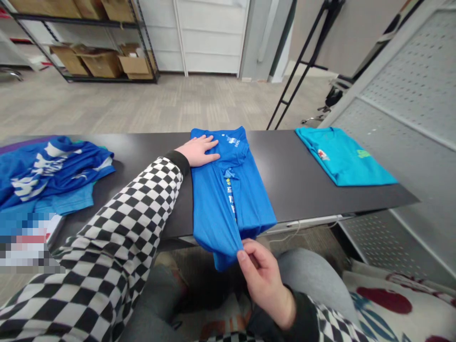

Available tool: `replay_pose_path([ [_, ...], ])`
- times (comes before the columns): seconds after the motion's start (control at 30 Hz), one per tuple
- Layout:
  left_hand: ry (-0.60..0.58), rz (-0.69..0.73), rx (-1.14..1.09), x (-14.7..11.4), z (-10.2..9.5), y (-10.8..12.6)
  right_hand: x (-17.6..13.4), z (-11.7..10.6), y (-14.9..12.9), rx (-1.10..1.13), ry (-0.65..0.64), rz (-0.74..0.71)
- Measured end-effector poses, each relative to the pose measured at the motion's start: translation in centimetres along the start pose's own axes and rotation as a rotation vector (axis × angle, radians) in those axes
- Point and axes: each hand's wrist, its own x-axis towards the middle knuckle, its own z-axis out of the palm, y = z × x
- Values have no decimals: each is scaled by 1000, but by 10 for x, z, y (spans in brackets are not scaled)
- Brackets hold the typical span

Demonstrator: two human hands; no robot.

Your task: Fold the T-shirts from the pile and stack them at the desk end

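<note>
1. Head view, the garment: a blue T-shirt (212, 204), partly folded, lies lengthwise across the dark tabletop (276, 166) in front of the person. Its far end reaches the table's far edge; its near end hangs past the near edge. A small white print shows near the far end, and a strip of white and yellow lettering shows in the gap between two layers.
2. Head view, left hand: the left hand (200, 151) rests palm down on the far part of the blue T-shirt, fingers spread, pressing flat and grasping nothing.
3. Head view, right hand: the right hand (261, 270) pinches the near edge of the blue T-shirt between thumb and forefinger, drawing the cloth into a taut, slanting fold, just off the table's near edge.
4. Head view, sleeves: both arms wear black-and-white checkered sleeves (142, 199) with black cuffs.
5. Head view, table sides: a folded turquoise T-shirt (351, 159) lies at the right, well apart from the hands. At the left is a loose heap with a royal-blue jersey (83, 159) over a lighter blue garment (69, 199).
6. Head view, background: cardboard boxes (101, 62) sit on a black metal rack (80, 20) beside white cabinets (213, 40).
</note>
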Motion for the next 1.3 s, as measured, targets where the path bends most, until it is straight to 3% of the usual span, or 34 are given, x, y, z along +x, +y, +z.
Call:
replay_pose_path([
  [0.13,81,-9,53,-4,-5,12,4,3,7,50,-25,192],
  [0.3,287,167,48,-22,-22,50,10,9,12,102,-59,310],
  [0.47,226,170,82,-26,-21,79,14,11,11,82,-61,319],
  [0.67,208,57,56,-18,-10,83,16,13,11,73,-57,298],
  [0.8,198,56,68,-12,-10,84,17,15,11,84,-63,297],
  [1.0,386,34,6,-2,-18,97,18,20,15,83,-68,288],
  [1.2,259,59,-3,0,-4,102,20,21,13,66,-57,299],
  [1.3,322,57,-40,1,-1,96,20,18,10,45,-51,302],
])
